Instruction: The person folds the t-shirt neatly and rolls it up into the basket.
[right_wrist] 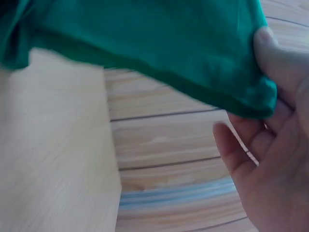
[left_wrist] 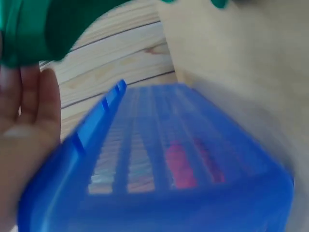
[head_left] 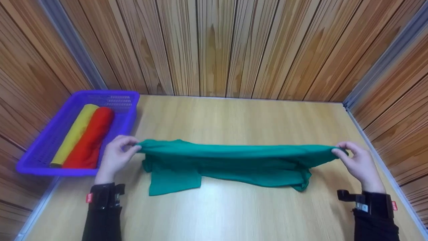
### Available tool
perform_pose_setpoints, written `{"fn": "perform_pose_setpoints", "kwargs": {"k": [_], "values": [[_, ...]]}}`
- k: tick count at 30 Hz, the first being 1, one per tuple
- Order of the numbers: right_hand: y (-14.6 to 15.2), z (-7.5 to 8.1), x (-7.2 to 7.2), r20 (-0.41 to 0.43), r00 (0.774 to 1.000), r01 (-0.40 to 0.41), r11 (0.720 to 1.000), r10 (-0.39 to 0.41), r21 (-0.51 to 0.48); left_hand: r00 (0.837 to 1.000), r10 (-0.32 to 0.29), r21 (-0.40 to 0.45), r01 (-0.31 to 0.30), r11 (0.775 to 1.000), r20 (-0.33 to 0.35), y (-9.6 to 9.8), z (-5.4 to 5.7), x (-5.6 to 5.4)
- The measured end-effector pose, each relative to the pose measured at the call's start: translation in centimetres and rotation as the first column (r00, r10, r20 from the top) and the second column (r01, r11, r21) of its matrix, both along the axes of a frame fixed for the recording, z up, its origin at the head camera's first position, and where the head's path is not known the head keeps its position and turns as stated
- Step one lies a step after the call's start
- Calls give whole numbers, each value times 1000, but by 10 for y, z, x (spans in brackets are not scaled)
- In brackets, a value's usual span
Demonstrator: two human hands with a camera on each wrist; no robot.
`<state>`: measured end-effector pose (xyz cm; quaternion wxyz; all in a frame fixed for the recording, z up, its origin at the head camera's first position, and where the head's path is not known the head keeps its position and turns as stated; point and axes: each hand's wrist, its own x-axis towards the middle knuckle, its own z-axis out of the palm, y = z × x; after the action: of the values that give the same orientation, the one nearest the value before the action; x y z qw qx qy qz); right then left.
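A green shirt (head_left: 234, 160) is stretched sideways between both hands, with its upper edge drawn nearly straight. My left hand (head_left: 117, 155) pinches its left end between thumb and fingers. At the other end, my right hand (head_left: 359, 162) pinches a corner; in the right wrist view the thumb (right_wrist: 275, 55) presses on the green cloth (right_wrist: 193, 53). A squarish flap, like a short sleeve, hangs at the lower left, and bunched folds lie at the lower right. The left wrist view shows part of the left hand (left_wrist: 29, 111) below a green fold (left_wrist: 34, 29).
To the left stands a purple plastic basket (head_left: 132, 113), close beside the left hand. A yellow roll of cloth (head_left: 75, 134) and a red roll of cloth (head_left: 90, 140) lie side by side in it. Wood-panelled walls (head_left: 214, 50) border the light wooden table (head_left: 234, 217).
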<state>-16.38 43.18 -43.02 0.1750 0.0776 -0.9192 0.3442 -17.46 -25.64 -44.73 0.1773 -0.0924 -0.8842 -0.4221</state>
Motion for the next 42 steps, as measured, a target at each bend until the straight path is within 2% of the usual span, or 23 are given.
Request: {"fn": "perform_pose_setpoints", "kwargs": {"k": [3, 7, 11, 14, 17, 20, 22, 24, 25, 28, 30, 31, 32, 36, 42], "values": [[8, -11, 6, 16, 998, -66, 998, 66, 24, 995, -82, -127, 88, 988, 53, -2, 3, 6], [13, -23, 11, 63, 988, -141, 989, 138, 42, 980, -157, -292, 187, 938, 122, 1, 8, 10], [14, -32, 10, 126, 973, -203, 977, 194, 60, 961, -152, -391, 236, 890, 232, 5, 8, 11], [15, -37, 10, 176, 961, -227, 971, 211, 77, 932, -121, -411, 264, 873, 342, 9, 8, 9], [15, -38, 10, 217, 951, -245, 965, 221, 88, 890, -92, -397, 290, 871, 447, 14, 9, 8], [15, -37, 10, 239, 940, -271, 958, 243, 90, 852, -79, -372, 308, 876, 518, 17, 10, 7], [15, -36, 11, 256, 931, -290, 953, 260, 87, 830, -76, -339, 307, 889, 553, 18, 12, 6], [16, -34, 11, 276, 924, -296, 951, 263, 85, 818, -72, -303, 292, 907, 571, 19, 17, 5], [16, -33, 11, 284, 923, -294, 952, 259, 87, 824, -77, -294, 286, 912, 562, 20, 19, 3], [16, -31, 11, 303, 921, -283, 954, 243, 95, 866, -79, -300, 255, 919, 493, 28, 24, -5], [15, -29, 10, 310, 923, -270, 958, 228, 100, 901, -67, -337, 228, 914, 428, 38, 24, -15], [14, -28, 9, 310, 925, -263, 959, 221, 101, 914, -62, -355, 217, 909, 401, 44, 23, -21], [13, -27, 9, 313, 925, -259, 960, 217, 101, 920, -49, -367, 204, 908, 389, 51, 22, -26], [8, -24, 7, 323, 926, -240, 965, 194, 108, 923, 9, -411, 161, 897, 384, 77, 10, -45], [6, -27, 8, 321, 926, -242, 965, 197, 105, 905, 84, -460, 131, 878, 416, 103, -12, -62]]}}
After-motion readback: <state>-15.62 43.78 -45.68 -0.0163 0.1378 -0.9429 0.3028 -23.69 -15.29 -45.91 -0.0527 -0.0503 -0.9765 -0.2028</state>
